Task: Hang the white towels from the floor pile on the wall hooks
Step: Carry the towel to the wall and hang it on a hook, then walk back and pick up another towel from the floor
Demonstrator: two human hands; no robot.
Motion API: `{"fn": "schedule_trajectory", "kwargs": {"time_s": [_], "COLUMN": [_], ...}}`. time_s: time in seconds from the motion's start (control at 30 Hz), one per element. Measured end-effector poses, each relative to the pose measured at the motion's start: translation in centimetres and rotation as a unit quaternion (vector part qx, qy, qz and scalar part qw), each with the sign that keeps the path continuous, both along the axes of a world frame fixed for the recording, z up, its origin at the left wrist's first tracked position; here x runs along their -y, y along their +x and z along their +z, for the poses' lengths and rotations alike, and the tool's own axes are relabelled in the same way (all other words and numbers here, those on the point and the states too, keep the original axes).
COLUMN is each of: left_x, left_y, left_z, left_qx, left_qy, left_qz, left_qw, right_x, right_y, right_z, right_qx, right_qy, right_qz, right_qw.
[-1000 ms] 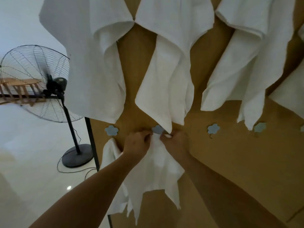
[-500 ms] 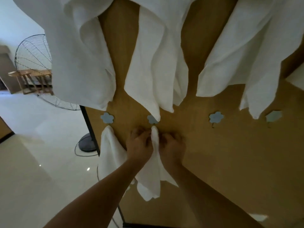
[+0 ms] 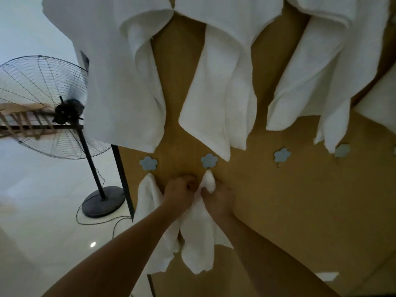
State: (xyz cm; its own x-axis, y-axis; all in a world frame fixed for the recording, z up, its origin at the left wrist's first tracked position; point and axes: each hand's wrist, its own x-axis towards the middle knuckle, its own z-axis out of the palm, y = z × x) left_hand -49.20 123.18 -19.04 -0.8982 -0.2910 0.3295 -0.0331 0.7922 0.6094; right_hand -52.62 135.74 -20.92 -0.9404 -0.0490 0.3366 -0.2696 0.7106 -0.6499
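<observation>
Far to my left a black standing fan [image 3: 62, 108] rises on its pole from a round base on the pale floor [image 3: 38, 211], with a wooden rack [image 3: 23, 118] showing behind its wire cage.

Right of it the brown board wall [image 3: 300, 211] begins, edged by a dark frame. Along its upper part hang white towels: a wide one [image 3: 120, 86] at the left, a narrower one [image 3: 218, 99] in the middle, and another [image 3: 310, 82] to the right.

Below them runs a row of blue flower-shaped hooks. From the leftmost hook [image 3: 148, 163] a small white towel [image 3: 147, 200] hangs down, partly behind my left forearm.

My left hand [image 3: 180, 192] sits just left of the towel I am hanging [image 3: 198, 236]; its fingers are curled in toward the cloth at the wall, but I cannot tell whether they actually pinch it.

The towel's top is bunched into a point just under the second flower hook [image 3: 209, 160], seemingly touching its peg, and the rest falls between my forearms.

My right hand [image 3: 217, 199] is just right of the bunch, fingers curled around the cloth and gripping it below the point.

Farther right are a bare flower hook [image 3: 282, 155] and another [image 3: 342, 150] partly under a hanging towel's corner.
</observation>
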Motion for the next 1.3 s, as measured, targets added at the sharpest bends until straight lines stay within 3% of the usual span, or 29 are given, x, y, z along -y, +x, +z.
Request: {"fn": "schedule_trajectory", "kwargs": {"time_s": [0.07,0.2,0.4,0.53,0.73,1.0,1.3], "left_x": [1.0,2.2,0.0,-4.2,-14.6,-29.9,-39.0], "left_y": [0.1,0.8,2.2,3.6,9.4,27.0,57.4], "left_z": [0.3,0.9,1.1,1.7,2.1,2.6,-0.7], "left_qx": [-0.028,-0.073,-0.111,-0.143,-0.099,-0.107,-0.057], "left_qy": [-0.013,-0.055,-0.1,-0.112,-0.128,-0.107,-0.139], "left_qz": [-0.029,-0.105,-0.239,-0.323,-0.462,-0.659,-0.78], "left_qw": [0.999,0.99,0.959,0.929,0.872,0.737,0.607], "right_x": [0.5,0.8,-1.9,-6.0,-15.1,-25.6,-29.0], "right_y": [0.6,1.7,6.0,10.8,21.8,44.5,76.4], "right_z": [-0.3,-0.5,-1.0,-0.4,1.3,2.0,-1.2], "right_qx": [-0.004,0.106,0.204,0.206,0.185,0.186,0.213], "right_qy": [0.002,0.012,0.055,0.066,0.084,0.095,0.046], "right_qz": [-0.011,-0.002,-0.095,-0.179,-0.32,-0.524,-0.689], "right_qw": [1.0,0.994,0.973,0.96,0.925,0.826,0.691]}}
